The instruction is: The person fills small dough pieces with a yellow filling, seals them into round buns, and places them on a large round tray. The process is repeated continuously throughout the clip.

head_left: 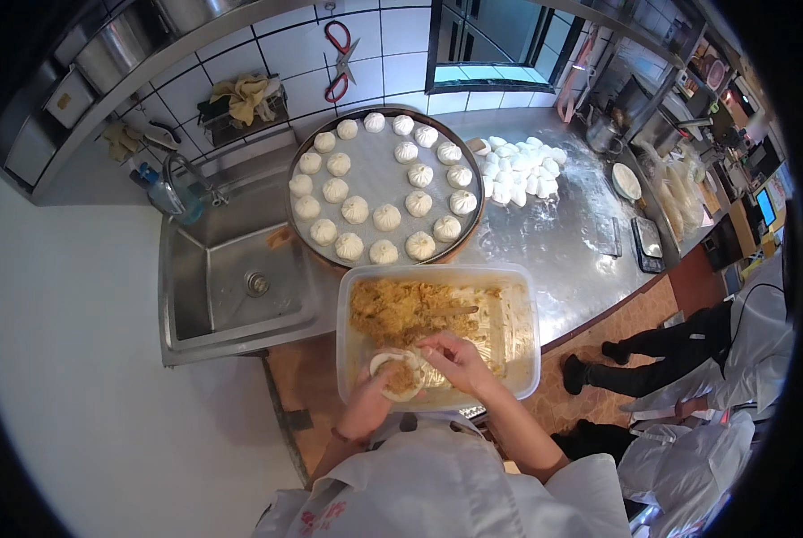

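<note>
A round dough wrapper (414, 388) with brown-orange filling (401, 377) in its middle lies cupped in my left hand (366, 403). At the wrapper's far right edge, the fingers of my right hand (460, 363) are pinched together on the dough; the exact contact is small and partly hidden. Both hands are over the near part of a clear plastic tub (531, 359). Chopped filling (384, 305) is heaped at the tub's far left, with a flat wooden stick (453, 311) lying in it.
Pleated buns (386, 217) ring a round lined tray (379, 170) behind the tub. Floury dough pieces (522, 166) and a scale (648, 244) sit on the steel counter (527, 251). A sink (240, 269) is left. Two people (697, 359) stand at right.
</note>
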Motion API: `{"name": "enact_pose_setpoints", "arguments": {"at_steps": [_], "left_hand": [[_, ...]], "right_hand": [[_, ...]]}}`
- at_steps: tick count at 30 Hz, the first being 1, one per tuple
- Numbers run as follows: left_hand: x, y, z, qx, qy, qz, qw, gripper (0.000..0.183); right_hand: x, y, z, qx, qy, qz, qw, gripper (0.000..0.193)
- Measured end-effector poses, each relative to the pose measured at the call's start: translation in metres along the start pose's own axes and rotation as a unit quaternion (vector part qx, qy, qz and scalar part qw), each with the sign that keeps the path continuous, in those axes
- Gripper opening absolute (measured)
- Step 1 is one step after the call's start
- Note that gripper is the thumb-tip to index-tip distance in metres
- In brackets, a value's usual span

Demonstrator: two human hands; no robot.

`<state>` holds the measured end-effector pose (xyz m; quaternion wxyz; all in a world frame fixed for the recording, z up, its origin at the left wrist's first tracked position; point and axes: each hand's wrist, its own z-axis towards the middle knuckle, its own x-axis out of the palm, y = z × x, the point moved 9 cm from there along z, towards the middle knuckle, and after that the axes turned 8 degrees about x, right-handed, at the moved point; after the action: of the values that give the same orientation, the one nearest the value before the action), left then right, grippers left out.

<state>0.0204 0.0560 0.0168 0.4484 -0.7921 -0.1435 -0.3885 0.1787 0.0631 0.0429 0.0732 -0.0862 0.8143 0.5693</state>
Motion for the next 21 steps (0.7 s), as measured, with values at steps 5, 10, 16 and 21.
{"name": "enact_pose_setpoints", "arguments": {"at_steps": [5, 10, 16, 21], "left_hand": [[0.006, -0.009, -0.005, -0.008, 0.027, 0.037, 0.999, 0.026], [-0.004, -0.008, -0.012, -0.032, 0.045, 0.026, 0.998, 0.025], [-0.014, 0.007, -0.016, -0.039, 0.028, 0.08, 0.996, 0.022], [-0.02, 0.009, -0.003, 0.066, 0.034, 0.197, 0.978, 0.025]], "right_hand": [[0.018, 0.009, -0.017, -0.022, -0.011, 0.043, 0.999, 0.022], [0.027, 0.012, -0.03, -0.029, -0.041, 0.029, 0.998, 0.016], [0.031, 0.017, -0.044, -0.034, -0.074, 0.002, 0.997, 0.011], [0.024, 0.062, -0.056, -0.18, -0.08, -0.134, 0.971, 0.012]]}}
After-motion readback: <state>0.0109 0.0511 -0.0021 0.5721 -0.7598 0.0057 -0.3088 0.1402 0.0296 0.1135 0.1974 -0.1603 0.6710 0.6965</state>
